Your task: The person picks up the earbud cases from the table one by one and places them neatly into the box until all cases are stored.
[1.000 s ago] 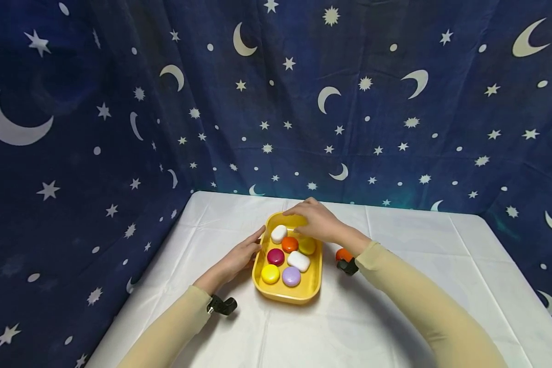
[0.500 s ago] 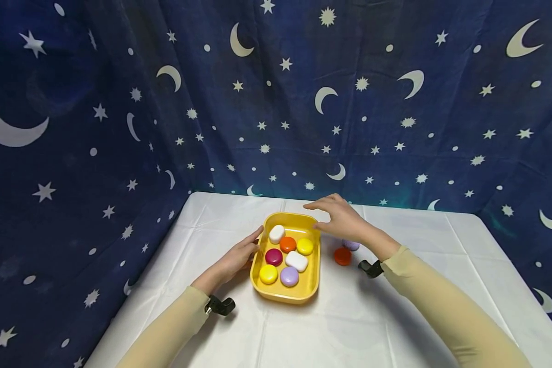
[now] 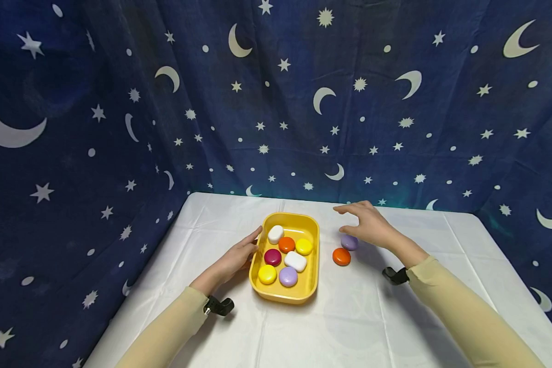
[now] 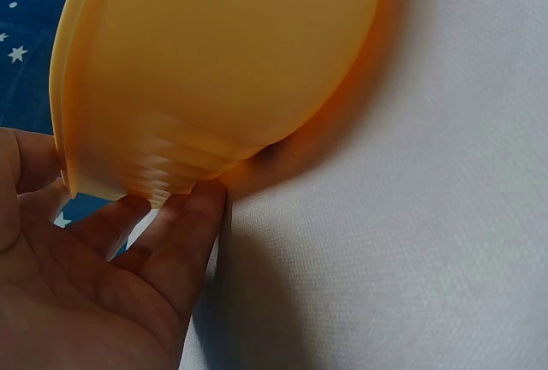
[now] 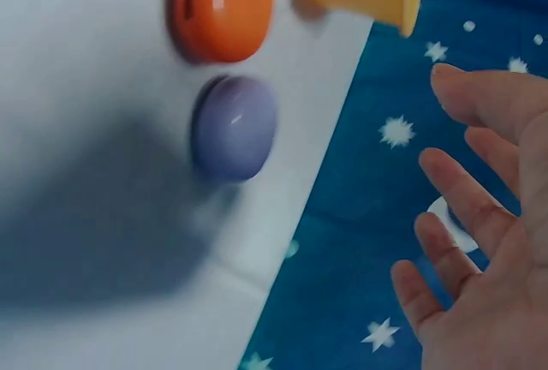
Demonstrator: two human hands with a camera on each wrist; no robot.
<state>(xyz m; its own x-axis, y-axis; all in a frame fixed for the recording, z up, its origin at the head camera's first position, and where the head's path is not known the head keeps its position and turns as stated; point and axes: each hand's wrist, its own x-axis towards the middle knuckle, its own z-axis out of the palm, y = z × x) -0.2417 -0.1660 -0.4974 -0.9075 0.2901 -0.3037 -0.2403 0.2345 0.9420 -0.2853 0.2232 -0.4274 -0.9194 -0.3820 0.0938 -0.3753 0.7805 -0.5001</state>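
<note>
A yellow tray (image 3: 312, 276) stands on the white-covered table. Inside lie several smooth rounded pieces: two yellow, two white, an orange (image 3: 286, 245), a dark red (image 3: 273, 257) and a lilac one (image 3: 288, 276). Against the tray's left wall rests my left hand (image 3: 233, 259), its extended fingers touching the ridged side in the left wrist view. My right hand (image 3: 367, 224) hovers right of the tray, fingers spread and holding nothing. Just below it on the cloth are a lilac piece (image 3: 349, 242) and an orange piece (image 3: 341, 256), both also plain in the right wrist view.
White cloth (image 3: 331, 327) covers the table. A dark blue curtain (image 3: 276, 92) with moons and stars hangs behind it and along the left side. Black wrist cameras sit on both wrists.
My right hand has left the tray's far right corner and moved right, uncovering the yellow piece there and the lilac and orange pieces on the cloth. The left hand stays against the tray.
</note>
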